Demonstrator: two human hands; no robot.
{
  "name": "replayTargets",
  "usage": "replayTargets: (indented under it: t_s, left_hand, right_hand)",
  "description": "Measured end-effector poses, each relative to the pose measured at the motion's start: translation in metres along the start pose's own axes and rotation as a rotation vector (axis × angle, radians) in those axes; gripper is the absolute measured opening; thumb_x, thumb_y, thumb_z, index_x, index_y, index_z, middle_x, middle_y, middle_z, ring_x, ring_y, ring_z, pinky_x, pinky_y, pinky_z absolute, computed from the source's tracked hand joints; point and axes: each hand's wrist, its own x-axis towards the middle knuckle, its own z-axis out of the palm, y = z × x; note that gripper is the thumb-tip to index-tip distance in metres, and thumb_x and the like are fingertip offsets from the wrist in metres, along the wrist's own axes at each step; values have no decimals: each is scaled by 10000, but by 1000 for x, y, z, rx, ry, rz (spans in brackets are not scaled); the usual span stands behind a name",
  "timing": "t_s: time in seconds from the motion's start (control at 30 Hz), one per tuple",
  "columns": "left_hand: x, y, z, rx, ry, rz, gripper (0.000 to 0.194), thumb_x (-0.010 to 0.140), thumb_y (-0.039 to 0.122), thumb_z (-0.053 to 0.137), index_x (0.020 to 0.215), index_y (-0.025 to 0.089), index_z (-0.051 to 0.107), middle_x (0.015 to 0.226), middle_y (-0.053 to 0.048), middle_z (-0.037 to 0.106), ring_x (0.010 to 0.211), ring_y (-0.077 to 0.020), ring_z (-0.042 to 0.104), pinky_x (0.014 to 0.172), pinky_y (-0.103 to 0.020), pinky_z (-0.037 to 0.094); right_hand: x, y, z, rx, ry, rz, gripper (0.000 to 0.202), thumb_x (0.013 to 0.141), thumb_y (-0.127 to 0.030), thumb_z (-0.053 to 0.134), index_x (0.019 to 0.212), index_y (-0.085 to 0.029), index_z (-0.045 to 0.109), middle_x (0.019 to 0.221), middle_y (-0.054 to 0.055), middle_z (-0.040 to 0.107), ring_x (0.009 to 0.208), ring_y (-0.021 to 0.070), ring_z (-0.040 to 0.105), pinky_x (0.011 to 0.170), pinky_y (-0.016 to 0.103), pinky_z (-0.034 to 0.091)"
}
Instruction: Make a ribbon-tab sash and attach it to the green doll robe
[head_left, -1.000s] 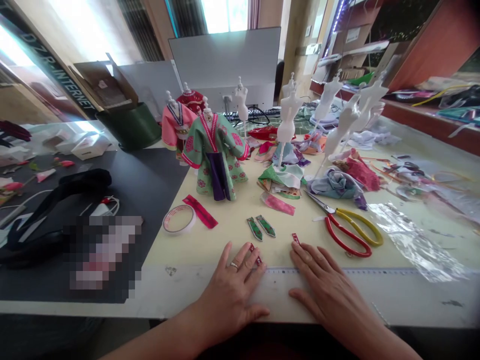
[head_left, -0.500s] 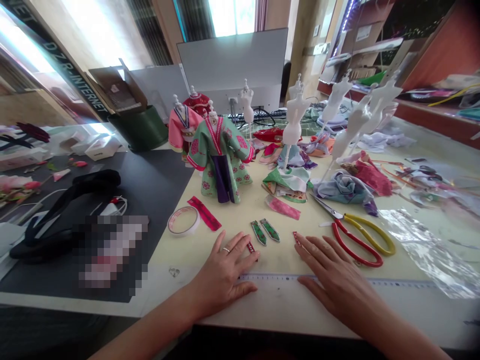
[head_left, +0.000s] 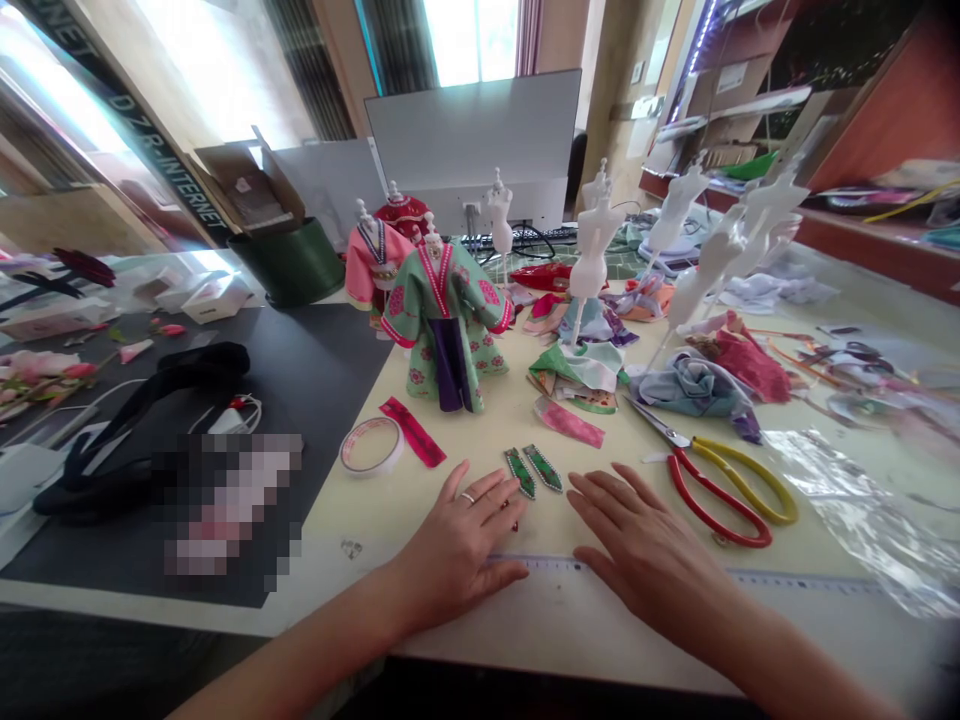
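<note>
My left hand [head_left: 469, 530], with a ring on one finger, lies palm down with its fingers stretched out. A small red trim piece [head_left: 515, 524] shows partly by its fingertips, mostly covered by them. My right hand [head_left: 637, 540] is also flat, fingers extended; whatever lies beneath it is hidden. Just beyond the hands, two green pointed strips with beaded edges rest side by side: the left strip [head_left: 518, 473] comes close to my left fingertips, and the right strip [head_left: 542, 468] is near my right fingertips. A ruler [head_left: 553, 566] runs across the table under both hands.
Scissors [head_left: 724, 490] with red and yellow handles lie at right. A tape roll [head_left: 372, 447] and a magenta strip [head_left: 412, 432] are at left. Behind stand a green doll robe [head_left: 480, 330] and white mannequins [head_left: 589, 260]. Fabric bundles [head_left: 694, 385] and clear plastic [head_left: 847, 520] lie rightward.
My right hand has shifted left, nearer my left hand; the red trim piece that showed at its fingertips is now out of sight. My left hand has moved slightly right. The view has tilted a little.
</note>
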Motion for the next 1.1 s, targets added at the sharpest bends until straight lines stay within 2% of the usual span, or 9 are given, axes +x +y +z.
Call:
replayTargets:
  t_s: [0.13, 0.23, 0.33, 0.47, 0.67, 0.87, 1.1]
  left_hand:
    - [14, 3, 7, -6, -32, 33, 577, 893, 545, 387, 1270, 121, 491, 1340, -172, 507, 1268, -328, 427, 1054, -601, 253]
    - [17, 5, 11, -22, -44, 67, 573, 889, 537, 399, 1273, 120, 483, 1332, -173, 511, 1260, -323, 433, 1058, -565, 268]
    - [14, 7, 12, -53, -52, 119, 561, 897, 521, 391, 1285, 122, 463, 1329, -157, 516, 1257, -311, 433, 1066, -542, 261]
    - [10, 11, 12, -88, -40, 164, 523, 902, 494, 404, 1277, 134, 464, 1306, -142, 539, 1239, -299, 448, 1078, -547, 225]
    - [7, 12, 11, -118, 25, 198, 441, 902, 427, 443, 1214, 123, 511, 1227, -118, 593, 1181, -275, 478, 1101, -520, 181]
    - [6, 13, 16, -127, 52, 136, 426, 881, 443, 473, 1147, 119, 550, 1162, -110, 596, 1099, -267, 482, 1087, -507, 199]
    - [2, 20, 21, -160, 89, 175, 411, 859, 441, 513, 1115, 124, 565, 1131, -93, 602, 1067, -247, 482, 1082, -468, 204]
  right_hand:
    - [17, -4, 9, 28, -80, -40, 411, 790, -226, 621, 1171, -78, 575, 1236, 148, 598, 1141, 301, 526, 1020, 497, 400]
    - [21, -6, 11, 80, -132, -30, 279, 788, -220, 631, 1045, -109, 620, 1131, 135, 640, 1048, 266, 577, 1051, 482, 369]
    - [13, -11, 8, 121, -126, -25, 157, 804, -224, 618, 936, -138, 620, 1002, 105, 650, 970, 239, 597, 1069, 492, 341]
    - [-4, -21, -2, 194, -98, -16, 139, 843, -205, 562, 969, -160, 599, 892, 58, 626, 901, 214, 599, 1055, 509, 350]
    - [-19, -30, -13, 192, -60, 19, 180, 895, -223, 488, 1038, -167, 582, 948, 72, 628, 925, 224, 583, 999, 494, 406]
    - [-20, -30, -3, 94, -56, 34, 218, 899, -197, 454, 1065, -146, 586, 990, 106, 612, 977, 269, 556, 890, 495, 470]
    - [-24, -35, 1, 96, 12, 46, 188, 886, -131, 449, 989, -146, 605, 958, 99, 599, 962, 260, 543, 877, 475, 467]
